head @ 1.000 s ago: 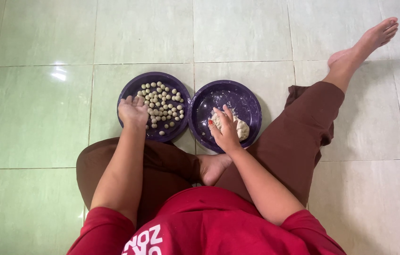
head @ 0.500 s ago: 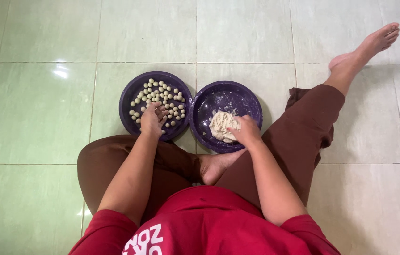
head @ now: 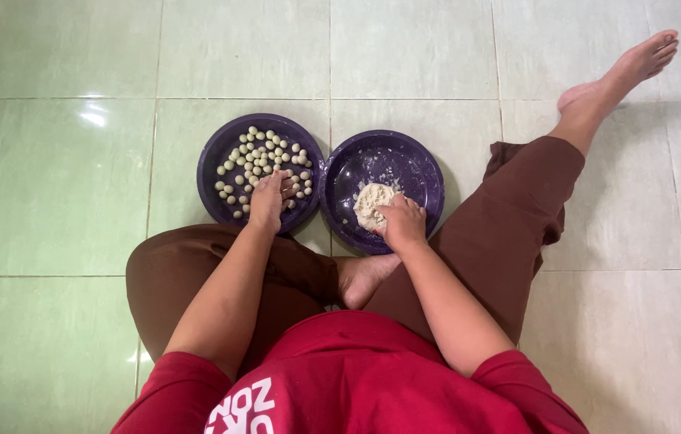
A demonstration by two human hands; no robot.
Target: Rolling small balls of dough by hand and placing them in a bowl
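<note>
We see no packages, labels, signs or screens here; the only lettering is white print on the red cotton shirt point(head: 340, 378), bottom centre.

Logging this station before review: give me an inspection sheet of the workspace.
Surface: pale green tiled floor, glossy, with a light glare spot.
Job's things: left purple plate holds many small dough balls; right purple plate holds a dough lump.
Clutter: nothing seen.
Hands: left hand rests palm down among the balls; right hand presses on the lump's near edge.
Cables: nothing seen.
Surroundings: person seated on the floor, brown trousers, red shirt, bare feet.
</note>
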